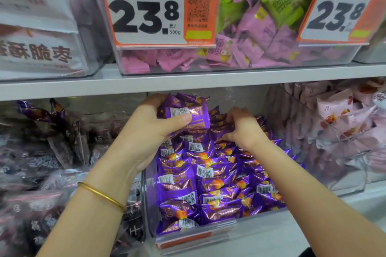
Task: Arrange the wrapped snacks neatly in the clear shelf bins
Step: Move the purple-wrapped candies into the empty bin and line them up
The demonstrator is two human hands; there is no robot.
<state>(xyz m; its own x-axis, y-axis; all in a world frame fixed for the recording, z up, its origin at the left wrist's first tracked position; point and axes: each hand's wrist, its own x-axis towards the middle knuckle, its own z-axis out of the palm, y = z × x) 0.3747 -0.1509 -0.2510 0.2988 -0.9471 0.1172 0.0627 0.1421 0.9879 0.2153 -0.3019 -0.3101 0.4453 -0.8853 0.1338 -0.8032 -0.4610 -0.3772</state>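
Observation:
A clear bin (148, 204) on the lower shelf holds several shiny purple wrapped snacks (219, 175) with orange pictures and barcodes, lying in rough rows. My left hand (146, 129) grips a bunch of the purple snacks (188, 110) above the bin's back left, thumb across a barcode. My right hand (242, 129) reaches into the back of the bin and its curled fingers pinch purple snacks there; the fingertips are partly hidden among the wrappers.
The shelf board (188, 81) hangs just above my hands. On it stands a clear bin of pink and green snacks (250, 33) with an orange price tag (158, 6). Dark wrapped snacks (52, 152) fill the left bin, pale pink packs (338, 121) the right one.

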